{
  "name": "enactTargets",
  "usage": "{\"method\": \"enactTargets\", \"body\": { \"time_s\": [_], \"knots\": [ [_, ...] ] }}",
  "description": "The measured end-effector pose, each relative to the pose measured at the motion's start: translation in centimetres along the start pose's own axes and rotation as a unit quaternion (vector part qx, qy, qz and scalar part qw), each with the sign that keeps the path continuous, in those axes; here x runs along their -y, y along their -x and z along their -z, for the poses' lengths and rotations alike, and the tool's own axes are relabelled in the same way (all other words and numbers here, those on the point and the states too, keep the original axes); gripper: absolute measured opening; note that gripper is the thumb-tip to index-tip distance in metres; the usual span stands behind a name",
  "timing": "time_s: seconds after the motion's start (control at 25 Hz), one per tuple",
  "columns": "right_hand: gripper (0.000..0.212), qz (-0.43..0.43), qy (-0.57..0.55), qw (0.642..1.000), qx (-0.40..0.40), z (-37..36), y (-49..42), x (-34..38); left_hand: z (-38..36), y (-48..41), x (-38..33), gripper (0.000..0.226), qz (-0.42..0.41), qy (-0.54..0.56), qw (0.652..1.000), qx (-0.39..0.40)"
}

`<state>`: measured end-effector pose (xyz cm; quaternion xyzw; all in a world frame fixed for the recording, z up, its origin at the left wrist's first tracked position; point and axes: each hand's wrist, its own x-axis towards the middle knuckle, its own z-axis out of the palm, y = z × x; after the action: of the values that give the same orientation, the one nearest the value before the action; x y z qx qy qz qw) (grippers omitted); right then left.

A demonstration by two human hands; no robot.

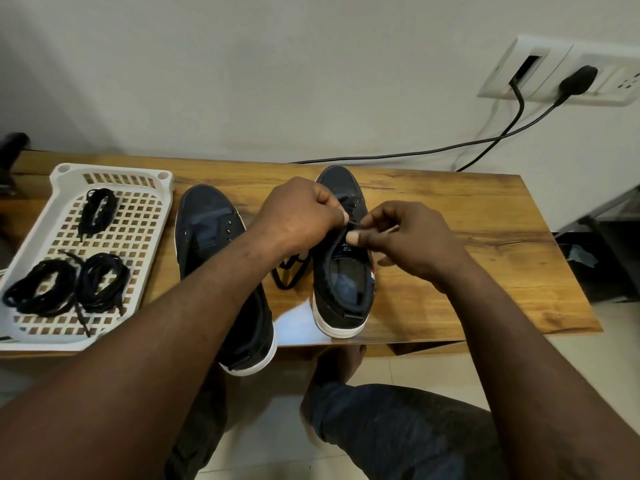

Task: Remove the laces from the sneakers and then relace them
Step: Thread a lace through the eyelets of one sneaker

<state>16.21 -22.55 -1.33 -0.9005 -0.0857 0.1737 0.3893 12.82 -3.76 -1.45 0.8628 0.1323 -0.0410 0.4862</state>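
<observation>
**Working the lace at the top holes**

You are sitting at the table [467, 237] with two dark sneakers in front of you, toes pointing away. The left sneaker [204, 230] is lying there with bare holes. The right sneaker [343, 289] is the one you are working on.

Your left hand [298, 216] is reaching over it, and its grip is pinching the lace [287, 275] near the top holes. Your right hand [412, 237] is just beside it, with the thumb pressing at the shoe's edge. Its grip is looking pinched on the same lace too. The loose part of the lace is hanging in a loop between the two sneakers.

I cannot tell if the lace is going in or coming out.

Either way, you are doing it well if:
- you are holding the lace close to the hole
- you are pulling slowly and straight
- one hand is keeping the shoe from sliding
- you are watching that the loose loop is not catching under the shoe or knotting up

More rolled laces [100, 209] are waiting in the white basket [110, 169] at your left, well away from your hands.
</observation>
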Motion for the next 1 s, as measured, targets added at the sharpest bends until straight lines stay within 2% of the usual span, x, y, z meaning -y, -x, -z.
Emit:
{"method": "enactTargets", "body": {
  "time_s": [0.04, 0.12, 0.2, 0.32, 0.4, 0.56, 0.72, 0.84, 1.0],
  "knots": [
    [0.026, -0.001, 0.035, 0.999, 0.019, -0.2, 0.1, -0.1, -0.1, 0.1, -0.1, 0.013, -0.001, -0.009, 1.0, -0.003],
    [0.02, -0.013, 0.026, 0.999, 0.014, -0.4, 0.0, -0.1, -0.4, 0.3, -0.4, 0.012, -0.014, -0.041, 0.999, -0.002],
    [0.011, -0.056, -0.054, 0.997, 0.004, -0.4, -0.2, -0.2, -0.8, 0.7, -0.7, 0.01, -0.038, -0.096, 0.995, -0.005],
    [0.01, -0.133, -0.189, 0.973, 0.013, -0.1, -0.3, -0.2, -1.9, 1.2, -0.9, 0.012, -0.046, -0.153, 0.986, -0.05],
    [0.012, -0.156, -0.227, 0.961, 0.021, -0.3, -0.2, -0.1, -2.5, 1.3, -1.1, 0.016, -0.04, -0.183, 0.979, -0.08],
    [0.015, -0.164, -0.241, 0.956, 0.022, -0.7, -0.2, 0.2, -2.9, 1.3, -1.0, 0.023, -0.013, -0.183, 0.978, -0.103],
    [0.015, -0.166, -0.242, 0.956, 0.021, -0.7, -0.3, 0.1, -2.7, 0.9, -0.4, 0.022, 0.007, -0.115, 0.99, -0.079],
    [0.016, -0.156, -0.231, 0.96, 0.042, -0.7, -0.3, 0.0, -2.8, 1.1, -0.3, 0.022, -0.012, -0.142, 0.987, -0.07],
    [0.011, -0.15, -0.244, 0.957, 0.054, -0.5, -0.4, -0.3, -3.6, 1.2, 0.0, 0.023, -0.023, -0.157, 0.983, -0.097]
  ]
}}
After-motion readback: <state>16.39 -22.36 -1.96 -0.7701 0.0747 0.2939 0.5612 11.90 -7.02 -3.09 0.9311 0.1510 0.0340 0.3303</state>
